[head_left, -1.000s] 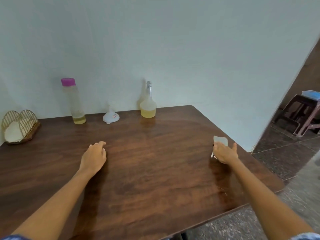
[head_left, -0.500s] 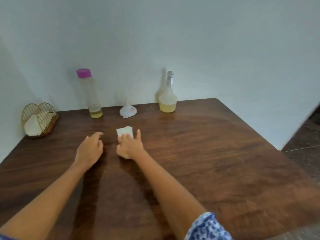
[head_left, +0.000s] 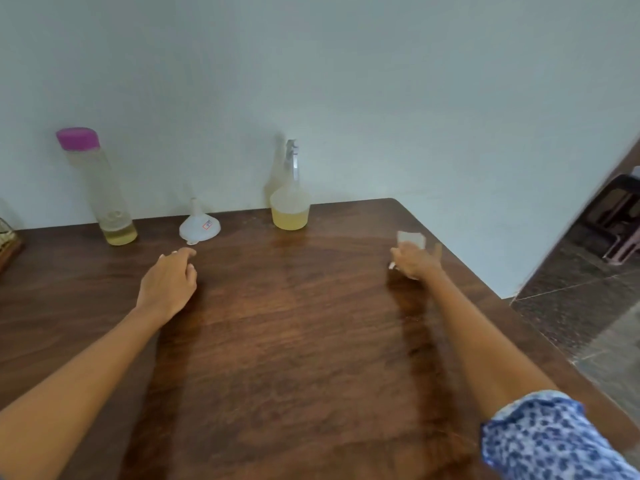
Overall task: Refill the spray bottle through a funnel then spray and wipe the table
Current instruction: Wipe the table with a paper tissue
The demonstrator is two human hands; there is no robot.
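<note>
A spray bottle (head_left: pixel 290 209) with yellow liquid in its base stands at the back of the brown wooden table (head_left: pixel 294 341), against the wall. A white funnel (head_left: pixel 200 227) lies upside down to its left. Further left stands a tall clear bottle (head_left: pixel 104 199) with a pink cap and a little yellow liquid. My right hand (head_left: pixel 415 261) presses a white cloth (head_left: pixel 411 239) onto the table near its right edge. My left hand (head_left: pixel 169 282) rests flat on the table, fingers loosely apart, holding nothing.
A wire basket (head_left: pixel 7 240) sits at the far left edge of the table. The table's right edge drops to a dark stone floor (head_left: pixel 571 306). A plastic stool (head_left: pixel 620 220) stands beyond the doorway at right.
My right hand has swept the cloth from beside my left hand back to the table's right side. My left hand has stayed in place. The camera has turned right.
</note>
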